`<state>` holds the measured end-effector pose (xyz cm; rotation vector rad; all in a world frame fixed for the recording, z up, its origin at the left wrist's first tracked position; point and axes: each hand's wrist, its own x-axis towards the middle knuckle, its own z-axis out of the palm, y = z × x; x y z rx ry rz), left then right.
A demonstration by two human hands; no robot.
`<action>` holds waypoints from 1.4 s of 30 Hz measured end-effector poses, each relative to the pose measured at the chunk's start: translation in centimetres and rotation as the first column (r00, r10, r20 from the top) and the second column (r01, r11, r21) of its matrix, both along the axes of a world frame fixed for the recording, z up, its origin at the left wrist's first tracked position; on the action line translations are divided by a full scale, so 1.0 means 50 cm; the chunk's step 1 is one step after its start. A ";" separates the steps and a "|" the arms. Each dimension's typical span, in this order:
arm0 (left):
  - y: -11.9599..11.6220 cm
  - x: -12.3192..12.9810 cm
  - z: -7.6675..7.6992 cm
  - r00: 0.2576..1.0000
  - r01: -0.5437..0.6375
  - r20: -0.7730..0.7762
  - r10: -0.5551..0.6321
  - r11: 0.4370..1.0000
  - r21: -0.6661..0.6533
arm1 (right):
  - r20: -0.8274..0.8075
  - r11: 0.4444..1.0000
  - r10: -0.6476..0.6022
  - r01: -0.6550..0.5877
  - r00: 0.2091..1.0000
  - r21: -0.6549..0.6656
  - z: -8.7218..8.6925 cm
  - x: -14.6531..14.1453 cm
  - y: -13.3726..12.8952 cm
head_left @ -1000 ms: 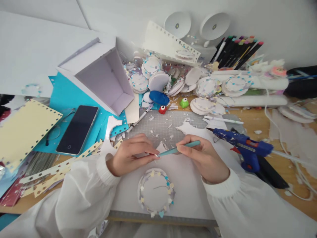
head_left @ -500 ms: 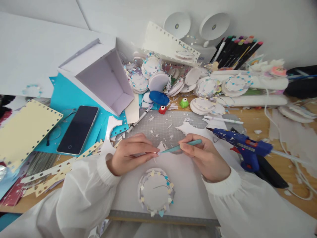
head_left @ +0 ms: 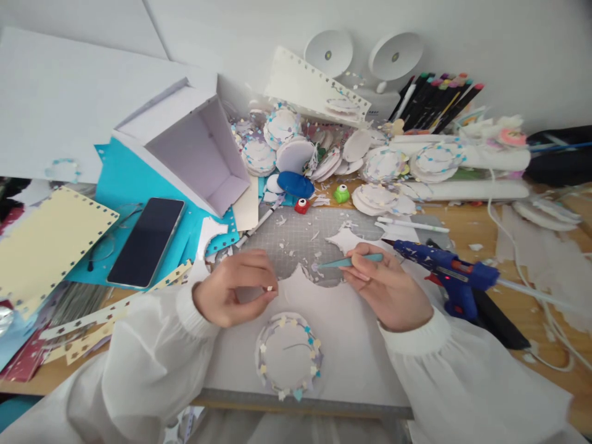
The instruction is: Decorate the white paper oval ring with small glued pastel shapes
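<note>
My left hand (head_left: 238, 288) is closed in a pinch, with a tiny white piece (head_left: 270, 288) between thumb and forefinger; its exact kind is too small to tell. My right hand (head_left: 386, 287) grips a pair of teal tweezers (head_left: 354, 261), their tips pointing left over scraps on the grey cutting mat (head_left: 300, 237). Below and between both hands lies a white disc ringed by a wire wreath (head_left: 263, 370) of small yellow, blue and white paper stars. It rests on a white sheet (head_left: 356, 345) with scalloped cut edges.
A blue glue gun (head_left: 444, 265) lies right of my right hand. On the left are a phone (head_left: 147, 242), blue paper (head_left: 120, 179) and punched yellow card (head_left: 50, 246). Behind stand an open white box (head_left: 185, 148), decorated discs (head_left: 383, 163), small punches (head_left: 342, 193) and markers (head_left: 435, 102).
My hands have moved apart: the left slightly left, the tweezers away from the pinched piece and slightly up. The view has shifted a little.
</note>
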<state>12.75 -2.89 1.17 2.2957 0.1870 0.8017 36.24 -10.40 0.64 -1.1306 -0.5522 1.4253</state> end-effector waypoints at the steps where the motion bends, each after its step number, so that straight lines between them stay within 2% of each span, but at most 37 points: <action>1: 0.002 -0.001 0.001 0.999 0.029 -0.035 -0.028 0.999 0.029 | 0.006 1.000 0.001 -0.001 1.000 0.005 0.000 -0.001 0.000; 3: 0.004 -0.004 0.003 0.995 0.047 -0.097 -0.039 0.995 0.089 | 0.029 1.000 0.007 -0.007 1.000 0.017 -0.001 -0.003 -0.001; 6: 0.004 -0.008 0.000 0.988 0.015 -0.157 0.010 0.987 0.157 | 0.059 1.000 0.008 -0.009 0.998 0.022 0.000 -0.008 -0.002; 10: 0.002 -0.011 -0.010 0.987 -0.058 -0.136 0.080 0.985 0.161 | 0.081 1.000 -0.005 0.004 0.997 0.017 -0.001 -0.010 -0.003; 13: -0.002 -0.009 -0.016 0.992 -0.121 -0.033 0.124 0.989 0.090 | 0.135 0.999 -0.030 0.026 0.990 0.034 -0.005 -0.011 -0.005; 16: -0.008 -0.005 -0.013 0.991 -0.122 0.035 0.126 0.987 -0.107 | 0.306 0.987 -0.108 0.065 0.946 0.147 -0.006 -0.014 -0.012; 18: -0.014 -0.002 -0.008 0.991 -0.109 0.051 0.127 0.958 -0.264 | 0.469 0.957 -0.205 0.075 0.859 0.280 -0.004 -0.019 -0.022; 20: -0.021 0.001 -0.005 0.990 -0.097 0.052 0.128 0.913 -0.396 | 0.612 0.892 -0.335 0.033 0.716 0.450 0.003 -0.028 -0.034; 21: -0.024 0.002 -0.005 0.991 -0.093 0.044 0.127 0.885 -0.456 | 0.665 0.846 -0.400 -0.026 0.631 0.533 0.008 -0.033 -0.041; 23: -0.031 0.005 -0.006 0.993 -0.093 0.012 0.122 0.820 -0.565 | 0.732 0.729 -0.512 -0.223 0.450 0.647 0.020 -0.042 -0.053; 25: -0.037 0.007 -0.011 0.994 -0.094 -0.015 0.110 0.752 -0.652 | 0.759 0.624 -0.589 -0.441 0.278 0.645 0.032 -0.052 -0.061; 26: -0.039 0.007 -0.014 0.994 -0.093 -0.026 0.102 0.725 -0.682 | 0.775 0.597 -0.597 -0.529 0.210 0.603 0.037 -0.057 -0.064; 28: -0.041 0.008 -0.020 0.994 -0.109 -0.055 0.099 0.688 -0.718 | 0.808 0.564 -0.573 -0.648 0.140 0.512 0.043 -0.068 -0.064; 30: -0.041 0.009 -0.026 0.989 -0.146 -0.099 0.107 0.654 -0.743 | 0.849 0.548 -0.517 -0.719 0.111 0.428 0.046 -0.083 -0.058; 35: -0.033 0.016 -0.034 0.968 -0.177 -0.074 0.239 0.446 -0.877 | 0.825 0.554 -0.562 -0.766 -0.055 0.326 0.050 -0.112 -0.037; 38: -0.028 0.020 -0.034 0.957 -0.161 -0.040 0.289 0.407 -0.899 | 0.863 0.572 -0.502 -0.768 -0.052 0.287 0.058 -0.101 -0.047; 40: -0.025 0.020 -0.033 0.949 -0.157 -0.029 0.314 0.391 -0.907 | 0.897 0.630 -0.441 -0.718 -0.018 0.296 0.060 -0.082 -0.071; 42: -0.025 0.019 -0.032 0.944 -0.155 -0.024 0.329 0.379 -0.912 | 0.898 0.706 -0.440 -0.616 0.004 0.349 0.056 -0.054 -0.105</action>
